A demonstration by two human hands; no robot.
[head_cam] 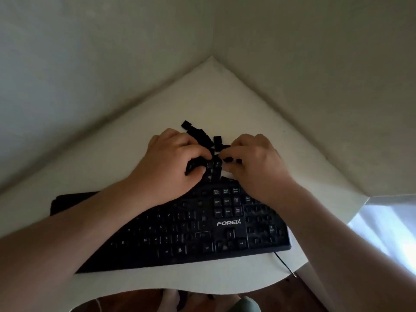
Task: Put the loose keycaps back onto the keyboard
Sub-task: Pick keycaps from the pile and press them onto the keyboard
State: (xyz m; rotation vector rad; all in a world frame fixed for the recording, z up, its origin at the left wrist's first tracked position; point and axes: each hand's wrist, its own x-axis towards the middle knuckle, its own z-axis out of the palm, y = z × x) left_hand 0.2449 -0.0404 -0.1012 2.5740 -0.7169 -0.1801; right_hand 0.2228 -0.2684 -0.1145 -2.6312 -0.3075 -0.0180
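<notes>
A black keyboard point(225, 224) lies on a white corner table, with several key sockets bare on its right side and number pad. Just behind its top edge sits a pile of loose black keycaps point(198, 131). My left hand point(173, 158) reaches into the pile with curled fingers that hold black keycaps point(193, 165). My right hand point(252, 158) is beside it, its fingertips pinching small black keycaps point(227, 159). Both hands meet over a few keycaps point(213, 168) at the keyboard's top edge. My forearms cover the keyboard's left part.
The white table point(202, 91) fits into a corner between two plain walls. The keyboard's cable point(284, 264) runs off the front right edge. A bright curtain point(387, 226) hangs at the right. Dark wooden floor and my feet point(171, 300) show below the table edge.
</notes>
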